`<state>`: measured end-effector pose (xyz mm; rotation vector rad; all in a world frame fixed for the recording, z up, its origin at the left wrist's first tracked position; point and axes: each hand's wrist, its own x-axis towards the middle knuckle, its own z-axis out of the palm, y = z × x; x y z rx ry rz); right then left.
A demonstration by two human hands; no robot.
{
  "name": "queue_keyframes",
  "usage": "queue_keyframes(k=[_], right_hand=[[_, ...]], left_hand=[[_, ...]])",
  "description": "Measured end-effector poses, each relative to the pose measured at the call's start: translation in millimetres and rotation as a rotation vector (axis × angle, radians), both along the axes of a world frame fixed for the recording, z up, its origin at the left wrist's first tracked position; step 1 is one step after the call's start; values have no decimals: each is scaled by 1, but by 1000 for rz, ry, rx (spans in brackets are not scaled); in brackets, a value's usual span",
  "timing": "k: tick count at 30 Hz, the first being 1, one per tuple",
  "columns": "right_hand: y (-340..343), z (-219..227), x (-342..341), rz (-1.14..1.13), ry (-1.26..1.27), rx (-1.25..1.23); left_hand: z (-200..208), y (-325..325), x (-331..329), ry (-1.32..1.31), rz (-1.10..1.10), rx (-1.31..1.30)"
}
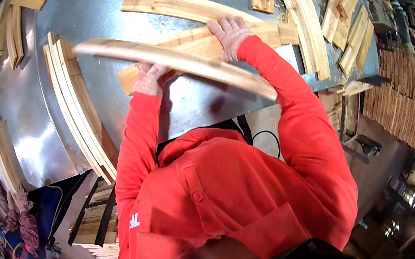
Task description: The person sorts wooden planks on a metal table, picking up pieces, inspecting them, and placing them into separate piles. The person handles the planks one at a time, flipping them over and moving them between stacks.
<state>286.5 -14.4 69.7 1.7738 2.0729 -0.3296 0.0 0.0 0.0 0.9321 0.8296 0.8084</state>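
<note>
Several boards (pixel 308 28) flank one plank (pixel 181 60), seemingly gripped by the partly hidden left hand (pixel 150 80); right hand (pixel 230 34) spread.

Behind the hands (pixel 230 35), red wrist-length sleeves (pixel 299 89) join a red collared shirt (pixel 246 172) with buttoned placket (pixel 197 196) and white lettering (pixel 134 221).

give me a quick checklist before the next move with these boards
1. Left hand at raised board: ok, though its fingers are partly hidden.
2. Right hand away from flat boards: not ok, it lies over them.
3. Raised board clear of right sleeve: cannot tell, its end meets the sleeve in view.
4. Left stack lined up: ok, boards lie alongside one another.
5. Co-worker's hands away from raised board: ok, far left.
</note>
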Motion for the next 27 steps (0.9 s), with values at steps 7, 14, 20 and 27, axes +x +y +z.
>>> queue_keyframes(k=[7, 14, 20, 27], right_hand=[[-45, -1, -39, 75, -7, 100], [-34, 48, -14, -75, 99, -123], [12, 48, 40, -458, 874, -295], [115, -27, -100, -612, 1252, 7]], left_hand=[[101, 25, 104, 994, 116, -333], [103, 43, 66, 722, -31, -93], [134, 18, -43, 278, 311, -203], [29, -3, 27, 853, 153, 135]])
